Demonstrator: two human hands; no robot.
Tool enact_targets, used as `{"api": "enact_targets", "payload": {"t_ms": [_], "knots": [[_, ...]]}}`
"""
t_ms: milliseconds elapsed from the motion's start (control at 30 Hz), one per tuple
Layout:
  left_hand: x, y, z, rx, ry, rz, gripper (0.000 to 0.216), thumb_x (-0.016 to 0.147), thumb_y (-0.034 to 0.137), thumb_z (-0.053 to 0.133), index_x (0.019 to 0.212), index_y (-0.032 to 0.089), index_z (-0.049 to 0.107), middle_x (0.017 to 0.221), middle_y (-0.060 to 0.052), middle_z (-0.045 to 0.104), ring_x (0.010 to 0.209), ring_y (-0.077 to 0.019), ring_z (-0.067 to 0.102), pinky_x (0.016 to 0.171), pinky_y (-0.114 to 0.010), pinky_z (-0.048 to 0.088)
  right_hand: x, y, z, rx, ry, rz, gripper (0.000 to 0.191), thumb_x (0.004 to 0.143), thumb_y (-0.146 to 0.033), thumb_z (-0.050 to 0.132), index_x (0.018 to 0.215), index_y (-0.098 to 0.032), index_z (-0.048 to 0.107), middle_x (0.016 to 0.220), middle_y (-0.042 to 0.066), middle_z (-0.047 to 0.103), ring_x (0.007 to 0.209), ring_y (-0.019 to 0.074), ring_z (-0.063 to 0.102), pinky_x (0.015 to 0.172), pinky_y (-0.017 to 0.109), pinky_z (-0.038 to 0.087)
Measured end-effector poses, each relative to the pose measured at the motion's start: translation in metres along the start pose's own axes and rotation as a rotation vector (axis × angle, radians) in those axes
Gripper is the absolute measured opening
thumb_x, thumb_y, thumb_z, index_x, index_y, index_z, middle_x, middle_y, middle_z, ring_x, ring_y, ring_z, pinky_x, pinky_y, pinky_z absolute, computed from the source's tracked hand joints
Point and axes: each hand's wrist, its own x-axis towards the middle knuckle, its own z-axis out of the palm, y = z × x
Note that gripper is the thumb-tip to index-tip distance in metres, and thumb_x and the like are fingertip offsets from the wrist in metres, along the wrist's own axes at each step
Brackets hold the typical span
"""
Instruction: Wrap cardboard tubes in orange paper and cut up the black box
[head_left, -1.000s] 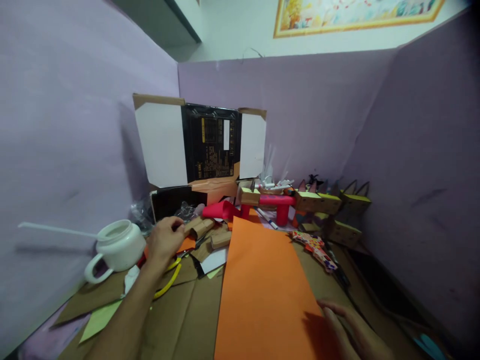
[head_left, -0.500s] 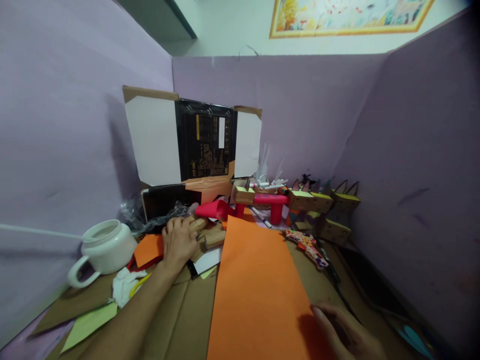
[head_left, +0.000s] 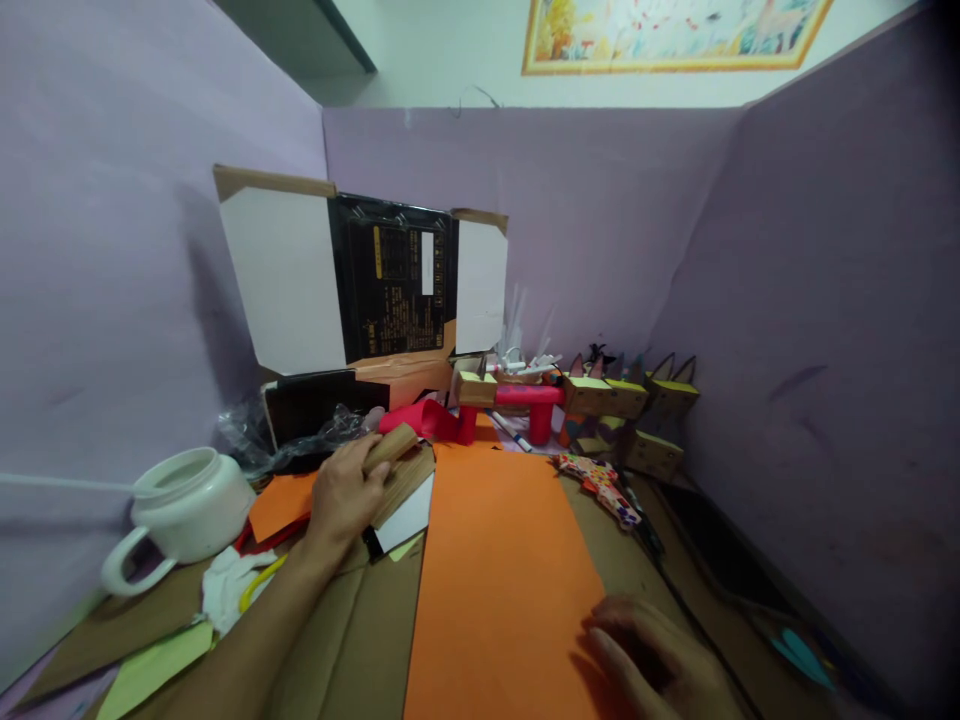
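My left hand [head_left: 346, 492] is closed around a short brown cardboard roll [head_left: 391, 447], its thumb along the near side. Just under the roll lies another brown cardboard piece [head_left: 409, 482], beside a white-and-black flat piece [head_left: 405, 518]. A long orange paper sheet [head_left: 502, 570] covers the middle of the work surface. My right hand [head_left: 660, 655] rests at the right edge of this sheet, fingers loosely curved and apart from the thumb, with nothing seen in it. Its palm side is hidden in shadow.
On the left stands a white mug-like pot [head_left: 193, 505], near crumpled white tissue [head_left: 229, 588] and orange paper pieces [head_left: 281, 505]. An opened box [head_left: 397, 280] leans at the back. Red paper tubes [head_left: 541, 422] and eared cardboard boxes [head_left: 604, 398] line the rear; a patterned cutout [head_left: 600, 488] lies right.
My left hand has closed on the cardboard roll and lifted and tilted it. My right hand has shifted slightly left and up along the sheet's edge. The view has turned slightly.
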Motion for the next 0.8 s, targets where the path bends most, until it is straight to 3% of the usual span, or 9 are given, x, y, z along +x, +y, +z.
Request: {"api": "enact_targets", "payload": {"t_ms": [100,200,367,467,633,800], "knots": [[0.0,-0.004,-0.004,-0.015,-0.002,-0.051,0.039,0.081,0.028,0.047,0.116,0.016,0.058,0.113,-0.006,0.066,0.101,-0.0192,0.062,0.086,-0.029,0.049,0.001,-0.004,-0.002,0.003,0.005,-0.031,0.021,0.087,-0.034,0.052,0.073,-0.021,0.061,0.073,0.003,0.065,0.068,0.0159,0.064,0.061,0.02,0.051],[-0.003,-0.003,-0.002,0.009,-0.035,-0.031,0.039,0.079,0.028,0.048,0.115,0.02,0.059,0.12,-0.003,0.063,0.11,-0.0196,0.057,0.094,-0.03,0.045,0.0,-0.008,-0.005,-0.042,-0.007,-0.108,0.02,0.086,-0.038,0.054,0.076,-0.021,0.061,0.077,0.005,0.065,0.073,0.0184,0.065,0.065,0.024,0.053],[-0.007,0.0,0.003,0.073,-0.142,0.03,0.043,0.076,0.023,0.046,0.117,0.02,0.06,0.121,-0.006,0.063,0.114,-0.0259,0.054,0.098,-0.04,0.042,-0.005,0.003,0.001,-0.199,-0.21,-0.344,0.03,0.081,-0.053,0.057,0.089,-0.024,0.061,0.091,0.005,0.066,0.082,0.0213,0.061,0.072,0.032,0.051],[-0.007,-0.001,0.003,0.094,-0.18,0.043,0.046,0.076,0.025,0.043,0.118,0.016,0.059,0.119,-0.011,0.063,0.112,-0.031,0.055,0.094,-0.046,0.042,-0.011,0.012,0.006,-0.279,-0.105,-0.442,0.023,0.092,-0.041,0.044,0.088,-0.024,0.059,0.083,0.003,0.067,0.073,0.0175,0.061,0.068,0.029,0.049],[-0.004,-0.009,0.012,0.152,-0.185,0.051,0.039,0.078,0.031,0.04,0.111,0.023,0.06,0.124,-0.001,0.06,0.115,-0.0281,0.053,0.097,-0.043,0.041,-0.022,0.003,-0.002,-0.364,-0.185,-0.435,0.009,0.088,-0.032,0.055,0.091,-0.023,0.056,0.088,0.0,0.068,0.08,0.0158,0.061,0.079,0.028,0.048],[-0.002,-0.019,0.025,0.207,-0.171,0.015,0.033,0.081,0.041,0.039,0.104,0.028,0.059,0.119,0.003,0.063,0.116,-0.026,0.052,0.098,-0.04,0.041,-0.034,0.008,0.011,-0.336,0.028,-0.536,0.021,0.094,-0.026,0.043,0.076,-0.022,0.054,0.079,-0.003,0.068,0.07,0.0117,0.061,0.088,0.03,0.046]]}}
